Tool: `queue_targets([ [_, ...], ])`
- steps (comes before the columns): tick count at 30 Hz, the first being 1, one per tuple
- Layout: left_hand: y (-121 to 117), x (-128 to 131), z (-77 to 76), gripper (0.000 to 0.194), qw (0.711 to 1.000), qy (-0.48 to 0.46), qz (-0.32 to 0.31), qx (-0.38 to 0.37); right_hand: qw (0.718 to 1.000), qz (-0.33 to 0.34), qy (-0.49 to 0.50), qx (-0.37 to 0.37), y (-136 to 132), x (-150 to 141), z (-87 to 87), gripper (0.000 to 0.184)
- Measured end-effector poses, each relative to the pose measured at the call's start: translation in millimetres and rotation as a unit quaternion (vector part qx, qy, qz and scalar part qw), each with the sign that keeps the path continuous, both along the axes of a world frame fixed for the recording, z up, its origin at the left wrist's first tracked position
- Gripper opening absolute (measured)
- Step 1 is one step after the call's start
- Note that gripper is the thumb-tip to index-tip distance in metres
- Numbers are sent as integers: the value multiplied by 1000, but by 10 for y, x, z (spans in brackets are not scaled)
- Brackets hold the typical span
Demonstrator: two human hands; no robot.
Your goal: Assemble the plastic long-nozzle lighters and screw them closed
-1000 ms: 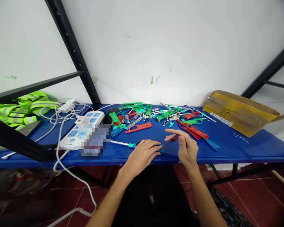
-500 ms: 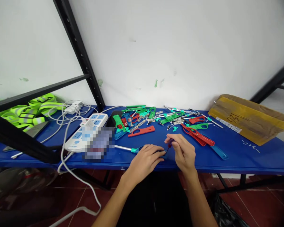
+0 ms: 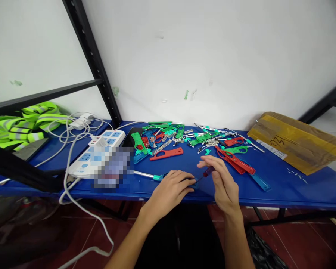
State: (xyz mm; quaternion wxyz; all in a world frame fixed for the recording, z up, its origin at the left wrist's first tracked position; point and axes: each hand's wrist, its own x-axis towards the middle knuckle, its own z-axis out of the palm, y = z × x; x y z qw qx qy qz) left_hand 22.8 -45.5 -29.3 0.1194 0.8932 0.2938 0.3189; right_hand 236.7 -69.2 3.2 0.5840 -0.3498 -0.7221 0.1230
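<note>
My left hand (image 3: 173,191) is closed over the blue handle of a stick lighter (image 3: 144,174), pinning it near the table's front edge. The lighter's silver tube and teal collar stick out to the left; most of the handle is hidden under the fingers. My right hand (image 3: 225,186) holds a small screwdriver (image 3: 209,171) by its dark red-purple handle, between thumb and fingers. Its thin shaft slants down left to the handle's right end by my left fingertips. Whether the tip touches the handle cannot be made out.
Behind my hands lies a pile of lighter parts: a red handle shell (image 3: 168,153), a green shell (image 3: 138,141), metal tubes. Red shells (image 3: 238,162) and a blue shell (image 3: 260,180) lie right. A power strip (image 3: 81,164) with cables stands left, a taped cardboard package (image 3: 299,144) right.
The screwdriver has tipped from steep to a low slant, its handle moving right with my right hand, whose fingers have loosened. My left hand stays on the lighter. The view has shifted slightly.
</note>
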Motion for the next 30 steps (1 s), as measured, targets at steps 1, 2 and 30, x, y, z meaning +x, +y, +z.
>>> queue_targets([
  [1,4,-1,1,25,1000,-2,-1,-3,1000,16,-5,-10,-14,14,5,41],
  [2,7,-2,3,25,1000,-3,-2,-5,1000,28,-1,-11,-16,21,7,41],
  [30,5,1,97,23,999,11,-8,-48,996,12,68,-63,78,-33,13,28],
])
